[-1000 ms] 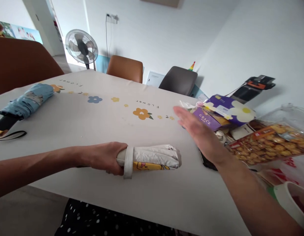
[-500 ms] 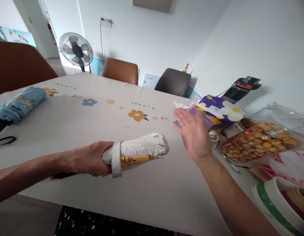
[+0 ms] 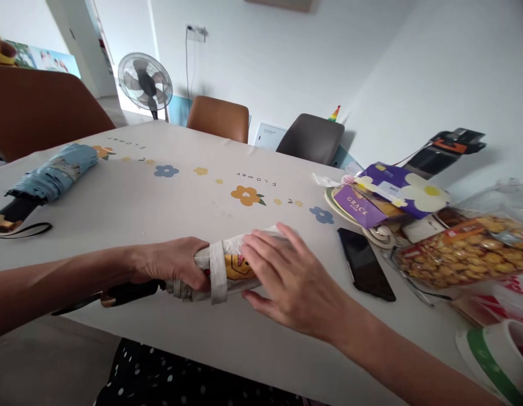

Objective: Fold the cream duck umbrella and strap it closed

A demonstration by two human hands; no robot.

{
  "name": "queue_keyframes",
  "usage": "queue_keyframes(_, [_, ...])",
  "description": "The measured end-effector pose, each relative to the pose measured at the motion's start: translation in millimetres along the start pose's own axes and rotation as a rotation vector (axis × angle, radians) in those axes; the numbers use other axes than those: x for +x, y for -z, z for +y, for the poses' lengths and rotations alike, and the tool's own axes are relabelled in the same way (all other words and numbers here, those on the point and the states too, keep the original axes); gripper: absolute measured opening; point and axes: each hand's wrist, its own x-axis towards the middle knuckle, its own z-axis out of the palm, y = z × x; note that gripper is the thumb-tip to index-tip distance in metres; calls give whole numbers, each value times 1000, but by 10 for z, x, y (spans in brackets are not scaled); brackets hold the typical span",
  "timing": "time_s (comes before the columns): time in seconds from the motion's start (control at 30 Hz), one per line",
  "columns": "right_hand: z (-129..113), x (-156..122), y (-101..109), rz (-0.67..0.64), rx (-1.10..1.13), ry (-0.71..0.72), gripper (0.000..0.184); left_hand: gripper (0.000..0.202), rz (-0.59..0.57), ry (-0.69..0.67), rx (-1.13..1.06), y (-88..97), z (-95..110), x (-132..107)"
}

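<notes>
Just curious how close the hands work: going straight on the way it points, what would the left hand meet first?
Beyond the white umbrella it grips, the left hand would probably meet the right hand, laid over the umbrella's other end, though depth is hard to judge.

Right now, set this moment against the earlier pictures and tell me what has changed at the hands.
The right hand, held open and clear of the white umbrella, has moved left; its fingers now lie over the umbrella's right part. How firmly they hold cannot be told. The umbrella has turned, showing more yellow print. The left hand stays gripping it beside the strap; the blue umbrella still lies on the left.
</notes>
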Motion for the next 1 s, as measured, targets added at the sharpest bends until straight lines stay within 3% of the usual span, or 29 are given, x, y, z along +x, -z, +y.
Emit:
queue_keyframes(0.1, [-171,56,-42,-123,-46,17,49,19,-18,5,7,-52,19,33])
queue_keyframes(0.2, [-261,133,37,-256,149,-37,54,18,-90,33,122,-97,7,74])
queue_keyframes(0.4, [-227,241,142,-513,231,-259,29,12,-125,22,297,-161,-16,97])
queue_keyframes(0.5, [-128,300,100,-656,353,-304,29,13,-43,-118,504,-209,-6,82])
queue_keyframes(0.6, [-26,343,40,-816,759,-405,28,19,57,-370,785,-247,20,58])
queue_keyframes(0.73, [49,273,-126,-842,1348,-615,25,18,130,-616,1206,-239,21,89])
queue_keyframes(0.83, [79,171,-289,-911,1727,-712,20,12,276,-821,1498,-194,-25,181])
queue_keyframes(0.9, [98,134,-361,-866,1813,-762,20,16,378,-911,1602,-164,-63,247])
queue_keyframes(1.0, [106,156,-367,-733,1634,-784,24,16,416,-871,1611,-142,-101,314])
